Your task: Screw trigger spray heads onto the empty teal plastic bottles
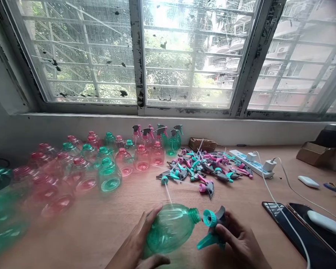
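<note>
Left hand [133,243] grips green bottle [169,228], right hand [240,239] teal trigger sprayer [212,228]

Blurred bottles [2,220] at left, phone [319,243] cut off

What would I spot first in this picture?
First you'd see pink and green plastic bottles on the left, then a colourful heap of spray triggers in the middle. Up front, the left hand holds a green bottle and the right hand holds a teal trigger beside its neck.

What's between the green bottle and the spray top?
Nothing: the head view shows a small bare gap between the green bottle and teal spray top.
</note>
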Action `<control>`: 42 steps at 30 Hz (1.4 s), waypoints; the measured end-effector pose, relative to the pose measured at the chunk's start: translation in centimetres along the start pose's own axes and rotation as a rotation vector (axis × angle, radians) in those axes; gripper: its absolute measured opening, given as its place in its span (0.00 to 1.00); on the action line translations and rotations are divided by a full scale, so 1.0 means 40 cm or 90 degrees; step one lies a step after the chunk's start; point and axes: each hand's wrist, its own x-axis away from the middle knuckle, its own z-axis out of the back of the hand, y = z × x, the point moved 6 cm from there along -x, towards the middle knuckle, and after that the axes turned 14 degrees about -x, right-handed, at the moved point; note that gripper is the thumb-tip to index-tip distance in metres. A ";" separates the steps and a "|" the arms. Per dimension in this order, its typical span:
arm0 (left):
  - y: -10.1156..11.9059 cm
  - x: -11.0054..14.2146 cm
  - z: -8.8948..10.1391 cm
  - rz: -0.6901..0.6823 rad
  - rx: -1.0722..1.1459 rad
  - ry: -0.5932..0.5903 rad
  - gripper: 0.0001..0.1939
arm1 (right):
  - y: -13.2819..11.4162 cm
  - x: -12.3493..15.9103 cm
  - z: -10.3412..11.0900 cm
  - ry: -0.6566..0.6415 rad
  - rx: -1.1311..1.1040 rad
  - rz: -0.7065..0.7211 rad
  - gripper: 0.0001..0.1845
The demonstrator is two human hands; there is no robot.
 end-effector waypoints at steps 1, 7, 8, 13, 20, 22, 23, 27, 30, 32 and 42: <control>0.005 0.004 0.004 0.007 0.012 0.001 0.49 | 0.002 0.001 -0.007 -0.010 -0.010 -0.018 0.18; 0.008 0.027 0.007 0.106 0.175 -0.009 0.44 | 0.019 0.019 -0.035 -0.067 -0.070 -0.114 0.20; 0.000 0.029 0.002 0.134 0.208 -0.016 0.47 | 0.022 0.024 -0.042 -0.081 -0.077 -0.122 0.20; -0.028 0.031 -0.007 0.185 0.263 -0.015 0.67 | 0.029 0.034 -0.051 -0.083 -0.060 -0.092 0.25; -0.002 0.026 0.001 0.060 0.180 -0.031 0.55 | 0.032 0.021 -0.059 -0.145 0.037 -0.162 0.19; -0.003 0.024 -0.001 0.062 0.155 -0.034 0.56 | 0.026 0.019 -0.067 -0.166 0.041 -0.159 0.18; -0.005 0.023 -0.003 0.060 0.151 -0.037 0.57 | 0.024 0.018 -0.070 -0.169 0.043 -0.158 0.18; -0.018 0.021 -0.015 0.029 0.176 -0.043 0.59 | 0.017 0.017 -0.074 -0.154 0.031 -0.159 0.20; -0.019 0.019 -0.020 -0.025 0.210 -0.043 0.53 | 0.016 0.017 -0.069 -0.134 0.010 -0.173 0.21; -0.017 0.017 -0.014 -0.038 0.219 -0.033 0.49 | 0.020 0.018 -0.060 -0.111 0.004 -0.197 0.22; 0.042 0.018 -0.012 0.055 0.458 -0.059 0.53 | 0.034 0.017 -0.058 -0.136 -0.003 -0.168 0.24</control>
